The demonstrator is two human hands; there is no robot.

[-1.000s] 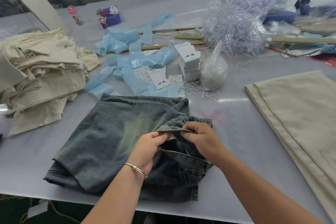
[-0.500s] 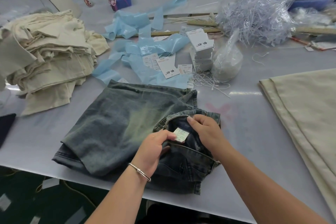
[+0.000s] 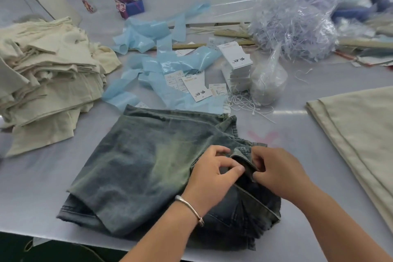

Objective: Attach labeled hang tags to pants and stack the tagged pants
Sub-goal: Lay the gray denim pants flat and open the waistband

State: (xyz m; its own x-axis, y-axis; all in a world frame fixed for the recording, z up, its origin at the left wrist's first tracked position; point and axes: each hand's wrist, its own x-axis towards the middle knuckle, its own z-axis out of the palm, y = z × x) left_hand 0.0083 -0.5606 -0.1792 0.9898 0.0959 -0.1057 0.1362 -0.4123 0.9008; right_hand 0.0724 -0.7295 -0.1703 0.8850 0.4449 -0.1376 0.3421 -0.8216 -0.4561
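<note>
At near centre of grey table (image 3: 297, 134): folded denim pants (image 3: 148, 166). Left hand (image 3: 212, 173) and right hand (image 3: 276, 171) pinch waistband (image 3: 244, 160) with curled fingers. Hang tag stack (image 3: 237, 55) far of pants; cream pants pile (image 3: 46, 76) far left.

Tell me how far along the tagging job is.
Done: I cannot tell; no tags show on the cream pants piled at left or the folded cream pants at right.
In hand: the left hand and right hand pinch the waistband of the folded jeans; no tag on them yet.
Left: take a hang tag from the white stack and a string, attach it, stack the jeans.
</note>
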